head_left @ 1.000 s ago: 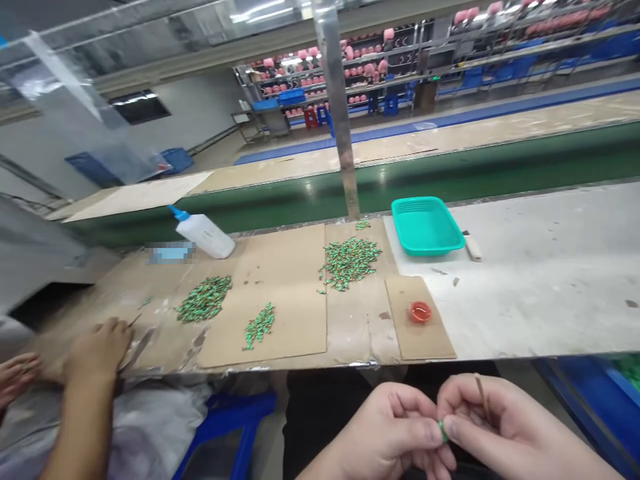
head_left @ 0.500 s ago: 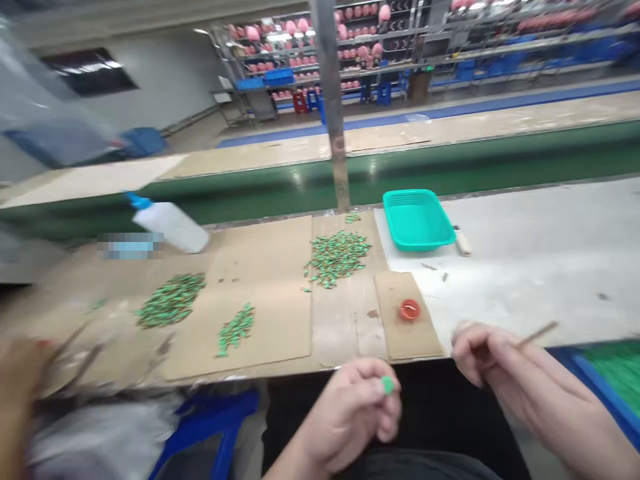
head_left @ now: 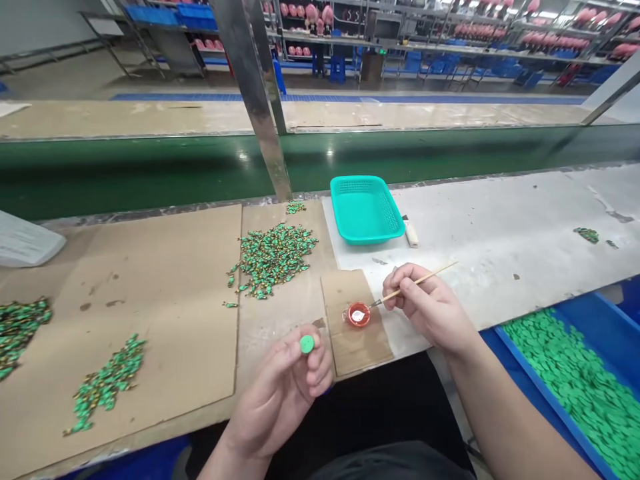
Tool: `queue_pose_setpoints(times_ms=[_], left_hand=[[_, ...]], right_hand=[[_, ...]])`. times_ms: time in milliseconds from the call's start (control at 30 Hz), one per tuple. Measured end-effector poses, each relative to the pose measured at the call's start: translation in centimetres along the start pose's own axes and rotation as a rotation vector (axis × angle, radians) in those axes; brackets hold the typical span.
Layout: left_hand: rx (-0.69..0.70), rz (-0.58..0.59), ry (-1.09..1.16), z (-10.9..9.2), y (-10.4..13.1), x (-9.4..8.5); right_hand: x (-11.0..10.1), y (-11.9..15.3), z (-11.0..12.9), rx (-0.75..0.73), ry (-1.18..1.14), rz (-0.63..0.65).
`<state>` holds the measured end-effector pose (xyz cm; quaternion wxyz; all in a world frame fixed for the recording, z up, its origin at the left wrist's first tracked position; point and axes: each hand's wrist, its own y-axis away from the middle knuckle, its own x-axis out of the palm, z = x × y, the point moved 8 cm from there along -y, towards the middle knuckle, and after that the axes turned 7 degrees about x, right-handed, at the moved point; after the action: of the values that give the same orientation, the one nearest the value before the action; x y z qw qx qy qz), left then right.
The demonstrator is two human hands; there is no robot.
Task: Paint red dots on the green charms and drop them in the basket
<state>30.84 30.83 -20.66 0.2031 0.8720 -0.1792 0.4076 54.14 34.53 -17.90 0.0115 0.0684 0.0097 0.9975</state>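
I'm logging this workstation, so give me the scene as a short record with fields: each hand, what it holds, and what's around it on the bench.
left hand: holds a small green disc at the fingertips, above the bench edge
right hand: holds a thin brush, tip at the red cap
red cap: on a cardboard piece, white paste inside
bench items: teal basket; pile of green pieces on cardboard
lower right: blue bin full of green discs
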Motion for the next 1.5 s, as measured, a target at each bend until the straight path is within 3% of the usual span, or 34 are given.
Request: queue_pose_setpoints(times_ms=[167, 433, 667, 900, 1200, 1500], left_hand=[[0.023, 0.012, 0.02, 0.2, 0.1, -0.5], [0.013, 0.017, 0.007, 0.5, -0.1, -0.4], [0.013, 0.025, 0.023, 0.7, 0.0, -0.2], [0.011, 0.019, 0.024, 0.9, 0.0, -0.4], [-0.006, 0.005, 0.024, 0.8, -0.2, -0.1], [-0.057, -0.082, -0.029, 0.7, 0.0, 0.2]], right_hand=[[-0.6, 0.9, 0.8, -0.005, 0.101, -0.072], [-0.2, 3.0, 3.2, -0.115, 0.328, -0.002], [2.5, 1.8, 4.5, -0.272, 0.646, 0.056], [3.3, 1.1, 4.5, -0.279, 0.794, 0.032], [2.5, 1.4, 4.7, -0.261, 0.744, -0.014], [0.0, 1.8, 3.6, -0.015, 0.367, -0.142]])
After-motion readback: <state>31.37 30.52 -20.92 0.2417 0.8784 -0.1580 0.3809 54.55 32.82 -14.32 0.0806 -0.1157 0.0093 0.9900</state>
